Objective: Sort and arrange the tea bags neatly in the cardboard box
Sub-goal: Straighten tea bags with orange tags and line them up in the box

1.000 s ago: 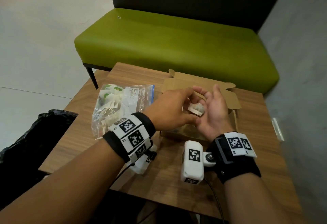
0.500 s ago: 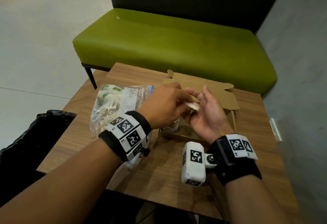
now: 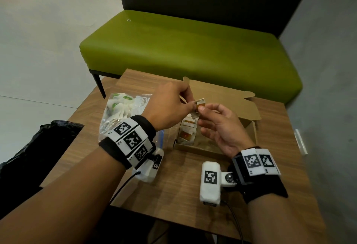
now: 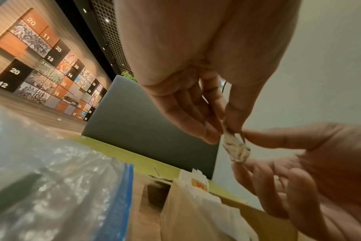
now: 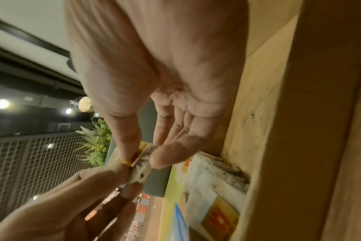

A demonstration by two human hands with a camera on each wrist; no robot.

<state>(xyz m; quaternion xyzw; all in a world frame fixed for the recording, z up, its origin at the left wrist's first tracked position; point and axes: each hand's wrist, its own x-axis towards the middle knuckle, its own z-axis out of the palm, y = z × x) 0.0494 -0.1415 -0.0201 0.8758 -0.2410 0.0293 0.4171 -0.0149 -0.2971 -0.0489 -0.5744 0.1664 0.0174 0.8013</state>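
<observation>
You hold one tea bag (image 3: 197, 107) pinched between your left hand (image 3: 170, 106) and right hand (image 3: 220, 126) just above the open cardboard box (image 3: 249, 126), so the step looks like tidying it; next, slot it upright beside the row of tea bags (image 3: 188, 130) inside.

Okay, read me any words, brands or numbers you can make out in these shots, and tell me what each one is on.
"20", "11", "13", "14", "12", "15", "17": white numbers on the photo wall panels.
Grey print on the plastic bag: too blurred to read.
Orange labels on the tea bags in the cardboard box: lettering unreadable.
Tag of the tea bag pinched by the left hand and right hand: no legible text.
</observation>
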